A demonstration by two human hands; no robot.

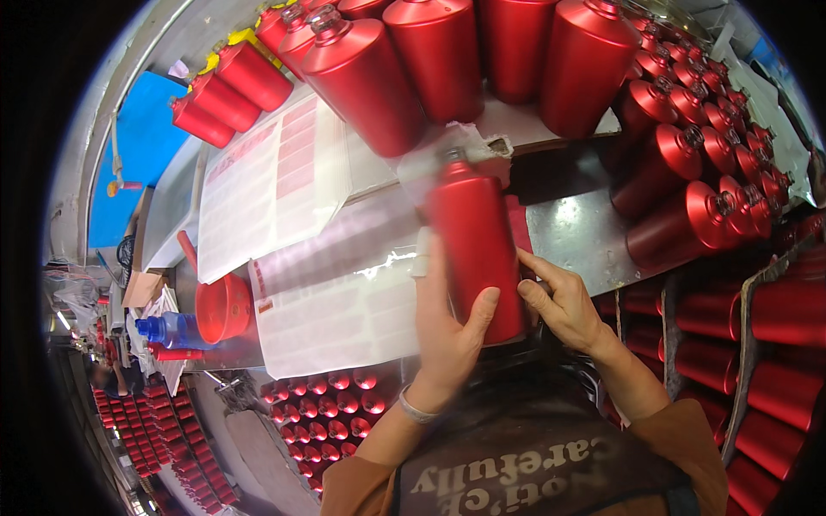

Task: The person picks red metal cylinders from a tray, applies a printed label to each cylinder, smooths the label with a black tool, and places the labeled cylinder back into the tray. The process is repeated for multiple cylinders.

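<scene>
A matte red metal bottle with a narrow neck stands tilted in front of me, its top pointing away. My left hand is closed around its left side, thumb lying across the lower front. A white wrap covers one of the left fingers. My right hand presses at the bottle's right edge with bent fingers, thumb and forefinger close together; whether a thin film is between them cannot be made out. The neck is blurred. Beside the left hand lie white backing sheets with faint rows of labels.
Large red bottles line the table's far side. More crowd the right, above racks of red cylinders. A printed sheet stack, red dipper and blue-capped bottle are left. Rows of bottles stand lower down.
</scene>
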